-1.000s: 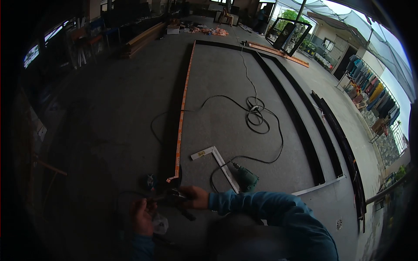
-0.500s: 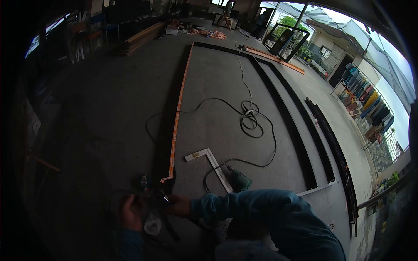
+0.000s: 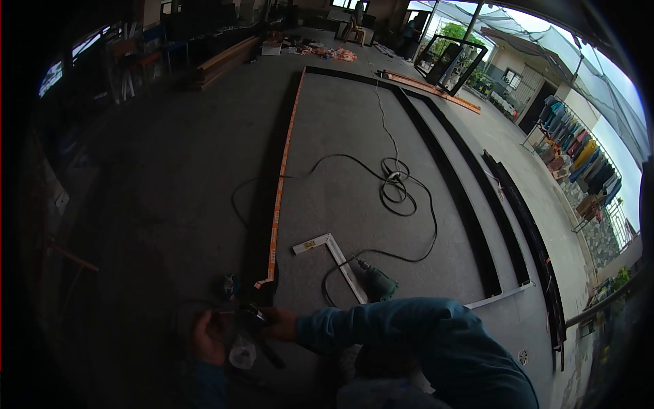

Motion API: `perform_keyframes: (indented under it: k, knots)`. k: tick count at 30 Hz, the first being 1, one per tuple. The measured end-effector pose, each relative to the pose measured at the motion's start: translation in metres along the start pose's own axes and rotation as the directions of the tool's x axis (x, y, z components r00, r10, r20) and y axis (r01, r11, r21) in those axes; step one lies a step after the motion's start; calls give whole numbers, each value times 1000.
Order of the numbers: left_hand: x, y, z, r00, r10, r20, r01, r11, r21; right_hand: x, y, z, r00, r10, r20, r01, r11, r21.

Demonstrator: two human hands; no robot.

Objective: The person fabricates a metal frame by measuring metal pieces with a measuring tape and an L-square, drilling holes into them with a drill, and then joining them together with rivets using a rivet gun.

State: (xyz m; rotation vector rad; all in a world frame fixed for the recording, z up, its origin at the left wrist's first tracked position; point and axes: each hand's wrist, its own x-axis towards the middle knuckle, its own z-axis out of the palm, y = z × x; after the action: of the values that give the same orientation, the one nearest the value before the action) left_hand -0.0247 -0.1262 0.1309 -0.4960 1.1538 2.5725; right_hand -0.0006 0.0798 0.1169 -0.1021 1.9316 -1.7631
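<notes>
My right hand (image 3: 281,323), in a blue sleeve, reaches in from the right, its fingers closed around a small dark object with a shiny edge (image 3: 254,313); its kind is too dark to make out. Close by on the left is my left hand (image 3: 209,339), its fingers curled near that object. What they pinch, if anything, is lost in shadow. A crumpled clear plastic bag (image 3: 242,354) shows just below and between the hands. Beyond them, a small dark green item (image 3: 227,285) lies on the floor by the end of the frame bar with orange tape (image 3: 276,218).
A green power drill (image 3: 380,283) lies beside a metal try square (image 3: 334,253). Its black cord (image 3: 434,228) loops across the floor inside the long dark frame (image 3: 446,170). More dark bars (image 3: 528,225) lie at right. Timber planks (image 3: 228,63) are stacked at the back left.
The whole view has shifted slightly to the right. Both hands stay close together, and the dark object in my right hand has tilted a little.
</notes>
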Motion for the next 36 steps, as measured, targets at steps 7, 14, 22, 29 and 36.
perform_keyframes:
  k: [7,14,22,29,36]
  knots:
    - [4,-1,-8,1000,0,-16,0,1000,-5,-1,-3,1,1000,-2,18,1,998,68]
    - [7,-4,-17,999,8,40,-4,995,-97,-4,-9,0,998,-57,9,57,998,12]
    - [-4,4,-8,999,18,28,-16,997,-70,4,5,2,992,-117,37,115,992,60]
    - [-3,3,-9,1000,10,23,-9,998,-60,6,10,3,997,-58,49,55,997,56]
    - [1,1,-16,1000,11,9,-10,997,-82,-2,-6,1,999,-38,21,39,999,-38]
